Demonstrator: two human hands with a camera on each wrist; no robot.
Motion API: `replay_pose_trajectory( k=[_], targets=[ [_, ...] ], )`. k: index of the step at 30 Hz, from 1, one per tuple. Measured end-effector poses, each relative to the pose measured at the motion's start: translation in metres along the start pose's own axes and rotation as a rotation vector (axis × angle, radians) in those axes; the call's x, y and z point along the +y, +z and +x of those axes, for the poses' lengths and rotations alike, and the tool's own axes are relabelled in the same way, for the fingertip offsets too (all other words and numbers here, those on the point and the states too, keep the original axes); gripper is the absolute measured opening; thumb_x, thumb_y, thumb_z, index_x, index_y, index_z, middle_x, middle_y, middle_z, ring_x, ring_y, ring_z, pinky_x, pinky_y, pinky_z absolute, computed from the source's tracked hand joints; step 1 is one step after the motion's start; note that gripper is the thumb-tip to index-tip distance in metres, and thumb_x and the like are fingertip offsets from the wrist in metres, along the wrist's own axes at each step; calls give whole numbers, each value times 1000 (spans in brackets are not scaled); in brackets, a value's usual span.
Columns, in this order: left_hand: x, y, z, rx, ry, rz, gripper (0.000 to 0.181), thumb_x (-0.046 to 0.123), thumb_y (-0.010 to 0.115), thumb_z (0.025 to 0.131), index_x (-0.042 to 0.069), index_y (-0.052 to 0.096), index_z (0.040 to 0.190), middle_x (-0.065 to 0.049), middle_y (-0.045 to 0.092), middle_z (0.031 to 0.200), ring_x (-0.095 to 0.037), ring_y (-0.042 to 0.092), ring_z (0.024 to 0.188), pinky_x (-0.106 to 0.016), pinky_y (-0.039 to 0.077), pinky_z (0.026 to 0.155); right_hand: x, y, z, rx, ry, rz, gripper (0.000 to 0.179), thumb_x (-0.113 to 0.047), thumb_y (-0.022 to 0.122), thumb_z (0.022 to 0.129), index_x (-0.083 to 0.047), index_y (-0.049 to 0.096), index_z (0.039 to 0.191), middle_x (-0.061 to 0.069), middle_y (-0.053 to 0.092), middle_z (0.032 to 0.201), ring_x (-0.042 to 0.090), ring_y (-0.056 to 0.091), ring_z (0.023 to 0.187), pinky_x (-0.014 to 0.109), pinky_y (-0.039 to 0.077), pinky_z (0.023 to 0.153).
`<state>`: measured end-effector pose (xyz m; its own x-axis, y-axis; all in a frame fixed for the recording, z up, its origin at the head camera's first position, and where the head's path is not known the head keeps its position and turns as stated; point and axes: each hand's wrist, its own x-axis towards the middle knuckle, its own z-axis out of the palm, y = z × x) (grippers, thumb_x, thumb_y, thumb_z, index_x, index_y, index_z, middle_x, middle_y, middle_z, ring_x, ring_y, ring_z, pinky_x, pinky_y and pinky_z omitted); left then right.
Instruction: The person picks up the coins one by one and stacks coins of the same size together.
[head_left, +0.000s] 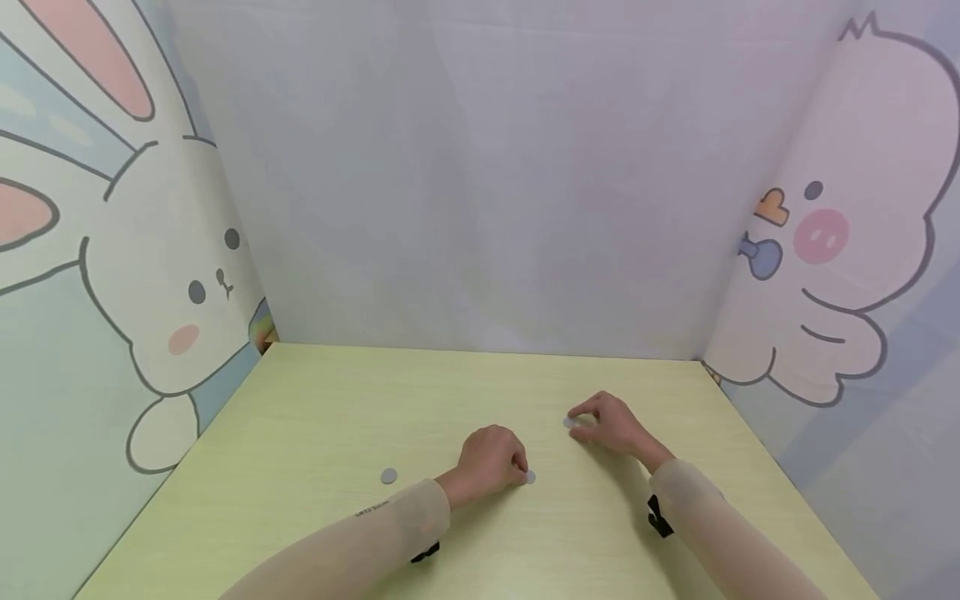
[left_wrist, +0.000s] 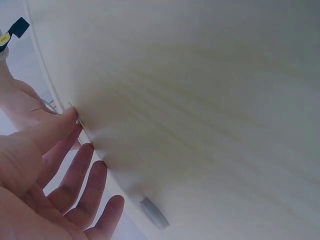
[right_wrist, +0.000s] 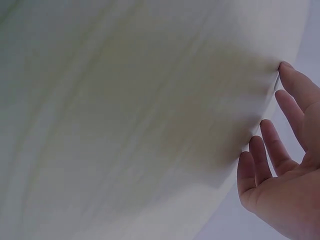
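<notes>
My left hand (head_left: 491, 460) is low over the table, thumb and forefinger pinching a small round grey disc (head_left: 530, 477) at its edge. In the left wrist view, the other fingers of that hand (left_wrist: 55, 175) spread loosely near the surface. Farther back and to the right, my right hand (head_left: 611, 423) has its thumb and forefinger on either side of a second grey disc (head_left: 568, 422), holding it at the tabletop. The right wrist view shows this hand (right_wrist: 290, 150) with fingertips down at the surface. A third grey disc (head_left: 388, 476) lies flat, left of the left hand.
The pale yellow table (head_left: 360, 392) ends at a plain light cloth backdrop (head_left: 480, 183). Side panels carry a cartoon rabbit (head_left: 172, 250) on the left and a white cartoon animal (head_left: 862, 183) on the right. Both sleeves are light beige, with black straps near the wrists.
</notes>
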<state>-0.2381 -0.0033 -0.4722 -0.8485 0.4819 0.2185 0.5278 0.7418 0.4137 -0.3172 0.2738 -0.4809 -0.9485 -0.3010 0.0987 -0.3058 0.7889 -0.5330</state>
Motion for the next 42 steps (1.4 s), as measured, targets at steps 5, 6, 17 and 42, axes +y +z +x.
replay_pose_trajectory(
  k=[5, 6, 17, 42],
  targets=[
    [-1, 1, 1, -8, -17, -11, 19, 25, 95, 80, 25, 80, 68, 22, 66, 70, 2, 53, 69, -19, 45, 63, 0, 2, 3, -1, 9, 20, 23, -21, 88, 90, -11, 84, 110, 8, 67, 109, 24, 60, 102, 43, 51, 87],
    [-1, 1, 1, -8, -16, -14, 19, 25, 95, 80, 24, 80, 68, 21, 67, 70, 2, 53, 69, -19, 45, 63, 1, 2, 3, 3, 14, 21, 22, -21, 87, 90, -11, 85, 110, 7, 67, 110, 24, 60, 102, 44, 51, 87],
    [0, -1, -1, 5, 1, -9, 17, 25, 95, 80, 23, 82, 70, 17, 71, 74, 0, 56, 71, -19, 46, 64, 0, 3, 5, 26, 28, 23, 18, -24, 85, 93, -12, 86, 106, 6, 69, 111, 24, 62, 103, 44, 53, 89],
    [4, -5, -3, 1, -3, -21, 17, 23, 94, 82, 21, 82, 71, 16, 71, 74, 0, 56, 73, -20, 47, 67, 4, 1, 9, 14, -111, -56, 6, -22, 86, 92, -17, 85, 93, -4, 72, 94, 16, 60, 85, 32, 48, 77]
  ],
)
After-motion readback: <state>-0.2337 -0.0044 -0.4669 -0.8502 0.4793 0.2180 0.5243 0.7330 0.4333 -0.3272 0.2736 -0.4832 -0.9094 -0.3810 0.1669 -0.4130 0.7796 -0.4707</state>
